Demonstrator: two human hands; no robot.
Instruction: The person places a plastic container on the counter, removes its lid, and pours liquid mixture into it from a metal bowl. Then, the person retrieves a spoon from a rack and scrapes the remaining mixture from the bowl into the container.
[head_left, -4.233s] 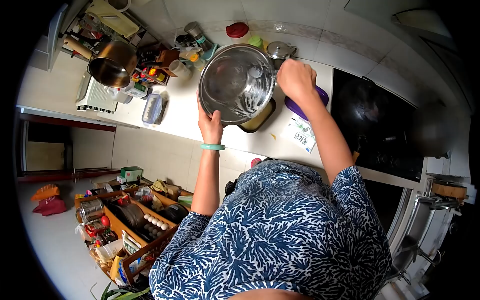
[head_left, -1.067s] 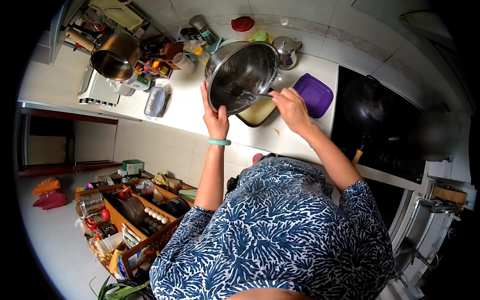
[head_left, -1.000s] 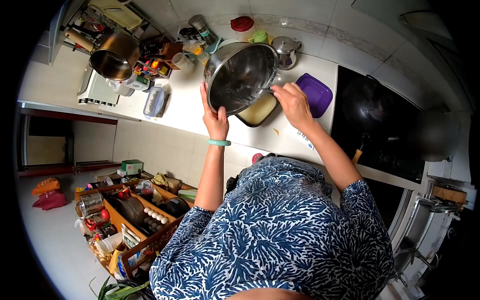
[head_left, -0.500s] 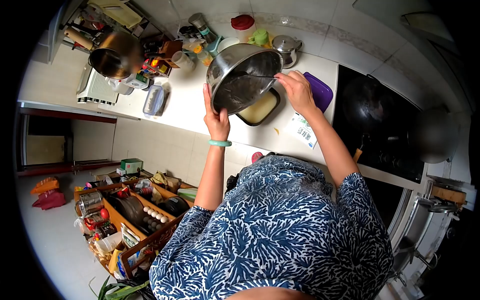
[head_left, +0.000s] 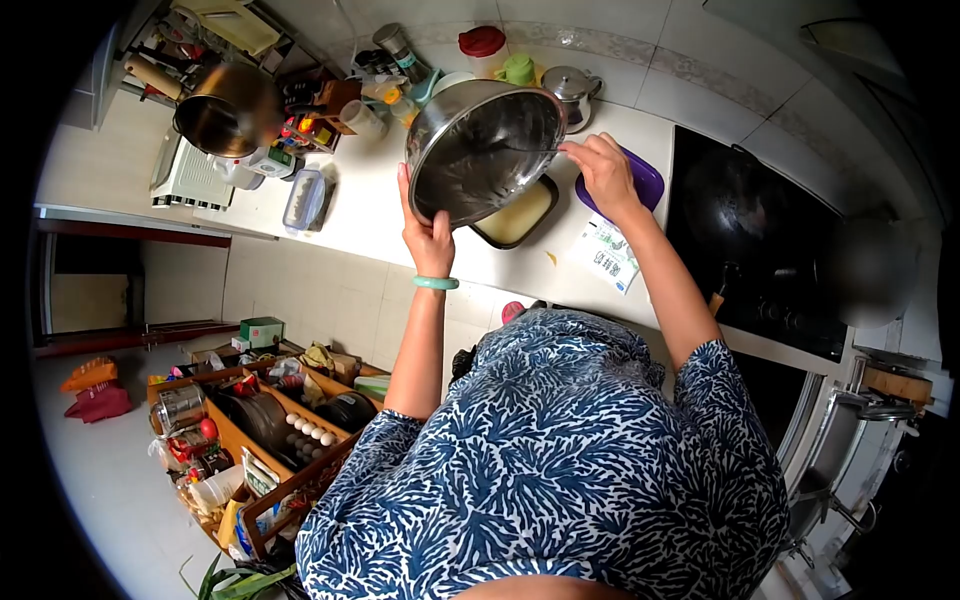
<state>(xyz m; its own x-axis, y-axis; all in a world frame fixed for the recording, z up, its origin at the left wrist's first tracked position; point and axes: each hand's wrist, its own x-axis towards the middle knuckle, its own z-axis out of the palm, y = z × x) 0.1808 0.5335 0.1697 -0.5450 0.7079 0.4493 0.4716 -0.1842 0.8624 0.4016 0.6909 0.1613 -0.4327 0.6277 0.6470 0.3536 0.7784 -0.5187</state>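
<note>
My left hand (head_left: 428, 240) grips the near rim of a large metal mixing bowl (head_left: 470, 165), thumb inside and fingers outside. The bowl is tilted toward me over a dark-rimmed rectangular container (head_left: 507, 246), which holds a smooth pale yellow mass (head_left: 522, 217). Wet streaks line the bowl's inner wall. My right hand (head_left: 606, 178) pinches the thin handle of a utensil (head_left: 545, 151) that reaches into the bowl; its working end is hard to make out. Right of the container lies a purple lid or tray (head_left: 648, 180), partly behind my right hand.
A printed packet (head_left: 606, 254) lies before the purple piece. The dark cooktop with a wok (head_left: 735, 205) is at right. A metal kettle (head_left: 570, 92), jars and a clear box (head_left: 304, 200) stand behind and left. A wooden shelf (head_left: 280, 400) holds eggs and groceries.
The bowl has shifted slightly left and opened more toward me, showing more of its streaked inside. My right hand with the utensil has moved slightly right.
</note>
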